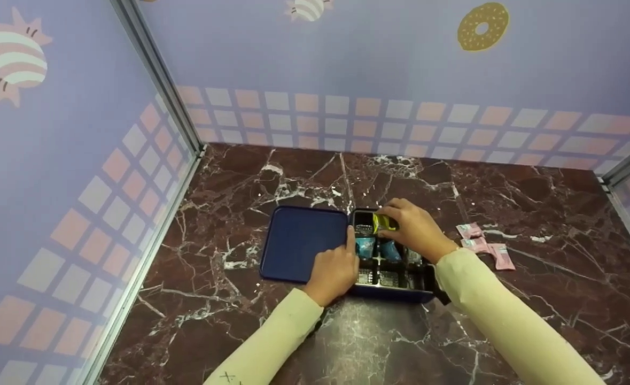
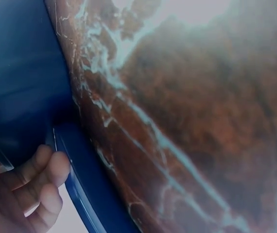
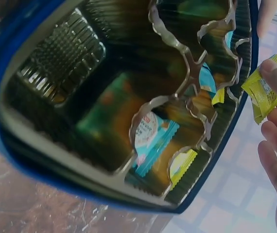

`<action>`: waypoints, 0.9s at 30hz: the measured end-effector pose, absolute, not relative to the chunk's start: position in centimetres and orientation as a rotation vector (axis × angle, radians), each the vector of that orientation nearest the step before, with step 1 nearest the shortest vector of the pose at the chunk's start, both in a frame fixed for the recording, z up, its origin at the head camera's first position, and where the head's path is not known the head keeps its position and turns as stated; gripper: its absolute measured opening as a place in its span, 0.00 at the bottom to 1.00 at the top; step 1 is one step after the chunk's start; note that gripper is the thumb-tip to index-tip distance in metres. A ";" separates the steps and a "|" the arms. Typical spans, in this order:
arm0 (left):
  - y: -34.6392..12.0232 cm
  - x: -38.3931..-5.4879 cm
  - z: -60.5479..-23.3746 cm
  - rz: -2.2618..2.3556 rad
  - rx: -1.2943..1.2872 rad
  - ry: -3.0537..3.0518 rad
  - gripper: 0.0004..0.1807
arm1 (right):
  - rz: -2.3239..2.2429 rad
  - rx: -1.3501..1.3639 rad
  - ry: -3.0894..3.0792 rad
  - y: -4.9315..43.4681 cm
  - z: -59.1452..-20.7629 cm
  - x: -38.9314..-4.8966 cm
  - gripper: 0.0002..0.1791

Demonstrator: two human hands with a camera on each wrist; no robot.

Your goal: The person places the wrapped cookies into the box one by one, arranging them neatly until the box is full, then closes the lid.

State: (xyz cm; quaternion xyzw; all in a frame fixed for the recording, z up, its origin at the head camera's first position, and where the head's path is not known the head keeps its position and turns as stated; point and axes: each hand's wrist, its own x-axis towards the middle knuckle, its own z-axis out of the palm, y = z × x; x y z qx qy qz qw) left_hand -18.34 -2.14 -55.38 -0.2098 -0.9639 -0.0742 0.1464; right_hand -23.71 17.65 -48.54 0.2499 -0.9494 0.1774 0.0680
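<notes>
A dark blue box lies open, its black tray split into compartments. My right hand is over the back of the box and pinches a small yellow wrapped candy between thumb and fingers. Teal candies and a darker blue one lie in the middle row; the right wrist view also shows a yellow candy in a compartment. My left hand rests at the box's left edge, index finger straight along it. Its other fingers bend in beside the blue wall.
The blue lid lies flat on the left, against the box. Several pink packets lie to the right of the box on the marbled tabletop. Patterned panels enclose the back and sides.
</notes>
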 end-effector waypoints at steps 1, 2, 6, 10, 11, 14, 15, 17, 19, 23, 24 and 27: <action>-2.1 -18.4 -55.4 -0.221 -0.603 -2.775 0.32 | 0.541 0.747 -2.867 17.6 -48.5 -23.7 0.24; -2.0 -18.4 -55.3 -0.230 -0.602 -2.777 0.32 | 0.547 0.741 -2.874 17.5 -48.6 -23.8 0.23; -2.0 -18.2 -55.3 -0.227 -0.602 -2.775 0.33 | 0.568 0.734 -2.888 17.1 -48.6 -23.9 0.22; -2.1 -18.1 -55.4 -0.231 -0.603 -2.784 0.33 | 0.569 0.729 -2.881 16.8 -48.7 -24.1 0.23; -2.2 -18.1 -55.4 -0.231 -0.598 -2.786 0.33 | 0.572 0.730 -2.880 16.7 -48.8 -24.2 0.23; -2.2 -18.2 -55.3 -0.224 -0.589 -2.801 0.33 | 0.593 0.729 -2.881 16.5 -49.2 -24.5 0.24; -2.2 -18.2 -55.3 -0.222 -0.586 -2.808 0.33 | 0.605 0.726 -2.882 16.4 -49.3 -24.5 0.24; -2.2 -18.3 -55.3 -0.224 -0.589 -2.832 0.34 | 0.633 0.725 -2.877 16.3 -49.6 -24.7 0.22; -2.1 -18.4 -55.2 -0.233 -0.594 -2.854 0.34 | 0.659 0.725 -2.872 16.1 -49.9 -24.8 0.19; -2.0 -18.5 -55.2 -0.221 -0.596 -2.871 0.34 | 0.696 0.742 -2.874 16.0 -50.3 -25.0 0.15; -2.0 -18.5 -55.2 -0.214 -0.596 -2.859 0.34 | 0.699 0.747 -2.879 16.0 -50.3 -25.0 0.14; -2.1 -18.6 -55.3 -0.190 -0.598 -2.825 0.33 | 0.687 0.760 -2.887 15.9 -50.6 -25.0 0.13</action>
